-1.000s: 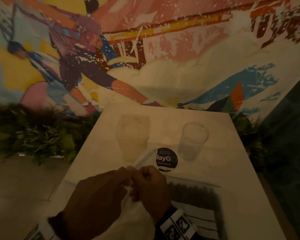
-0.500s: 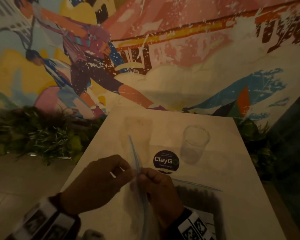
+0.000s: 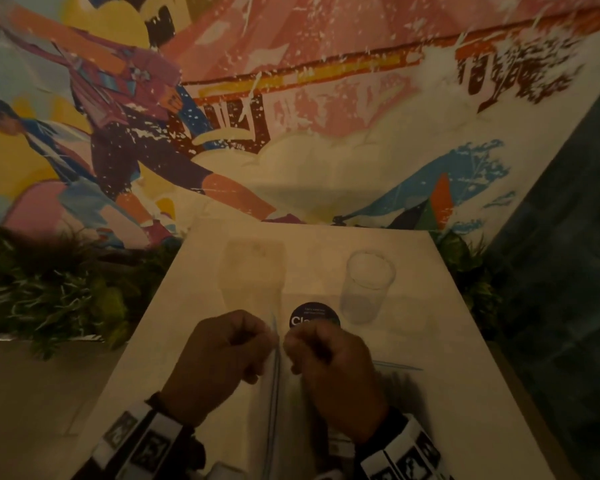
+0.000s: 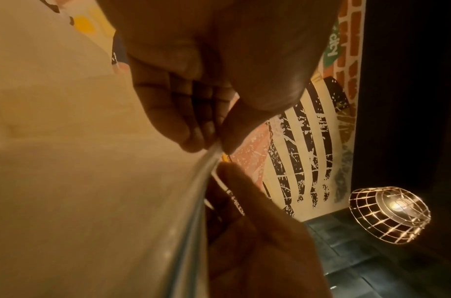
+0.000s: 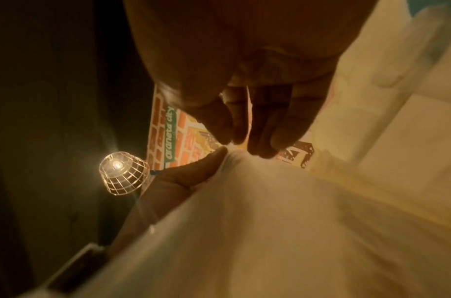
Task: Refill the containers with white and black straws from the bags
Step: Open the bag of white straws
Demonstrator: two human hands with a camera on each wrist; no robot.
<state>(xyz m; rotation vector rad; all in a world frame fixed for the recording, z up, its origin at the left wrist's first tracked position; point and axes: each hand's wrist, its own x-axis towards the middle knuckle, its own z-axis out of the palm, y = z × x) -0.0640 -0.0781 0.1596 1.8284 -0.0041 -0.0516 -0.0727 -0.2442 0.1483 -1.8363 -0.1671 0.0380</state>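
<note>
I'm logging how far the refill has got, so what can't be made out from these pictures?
- Bag contents: head view, dim light; left hand and right hand cover its mouth.
- Second bag's lower part: head view, behind the right wrist.
- Whether the bag's seal is open: wrist views, blurred.
- Clear glass and tan container: no straws discernible; too dim.

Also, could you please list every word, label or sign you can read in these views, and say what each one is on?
"Cla": white letters on the round black sticker on the table; the rest is hidden behind the right hand, and the small print above is too small to read.
"araneta city": green band on the wall mural, right wrist view.
"city": the same mural, left wrist view, partly cut off.
Wristband markers: patterns, no words.
</note>
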